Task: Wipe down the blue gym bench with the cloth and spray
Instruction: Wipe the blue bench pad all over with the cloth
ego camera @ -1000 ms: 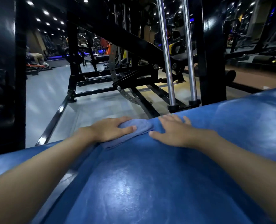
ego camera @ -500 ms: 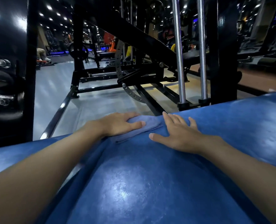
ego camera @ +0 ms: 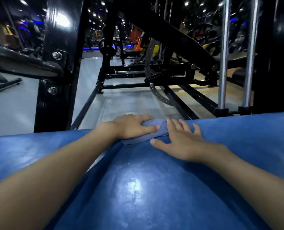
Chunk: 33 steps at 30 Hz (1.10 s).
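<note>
Cloth in left hand, on bench

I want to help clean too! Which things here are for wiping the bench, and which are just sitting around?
For the job:
blue bench
cloth, gripped by the left hand
right hand, flat on the bench
No spray bottle shows.

Just sitting around:
black post
chrome rods
black incline frame
orange plate
</note>
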Each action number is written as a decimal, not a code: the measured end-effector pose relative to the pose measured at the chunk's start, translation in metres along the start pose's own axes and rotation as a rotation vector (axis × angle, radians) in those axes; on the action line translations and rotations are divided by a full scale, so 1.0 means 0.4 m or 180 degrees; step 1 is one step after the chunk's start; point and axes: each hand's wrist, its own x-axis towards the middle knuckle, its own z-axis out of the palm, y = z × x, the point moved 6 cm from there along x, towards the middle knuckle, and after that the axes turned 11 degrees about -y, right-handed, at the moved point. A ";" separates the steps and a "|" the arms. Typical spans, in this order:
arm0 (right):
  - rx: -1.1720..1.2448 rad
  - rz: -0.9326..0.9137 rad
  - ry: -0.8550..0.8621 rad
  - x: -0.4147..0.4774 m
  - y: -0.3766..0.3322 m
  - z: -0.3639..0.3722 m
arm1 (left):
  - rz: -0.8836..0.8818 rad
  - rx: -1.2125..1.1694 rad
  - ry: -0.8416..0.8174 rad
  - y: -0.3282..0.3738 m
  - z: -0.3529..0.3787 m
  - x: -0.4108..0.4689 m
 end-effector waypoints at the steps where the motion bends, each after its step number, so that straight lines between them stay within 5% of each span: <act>1: -0.0051 0.0038 -0.0066 0.001 -0.002 -0.001 | -0.0011 -0.0012 -0.0030 -0.015 0.000 -0.012; 9: 0.0074 -0.0576 -0.0107 0.037 -0.224 0.019 | -0.0290 -0.0132 -0.0065 -0.213 -0.022 -0.153; 23: -0.0073 -0.0397 -0.0035 0.032 -0.243 0.021 | -0.0370 -0.0070 -0.0101 -0.188 -0.014 -0.151; 33: -0.0181 -0.0398 0.0055 0.036 -0.344 0.006 | -0.0654 -0.0057 0.0076 -0.404 -0.046 -0.315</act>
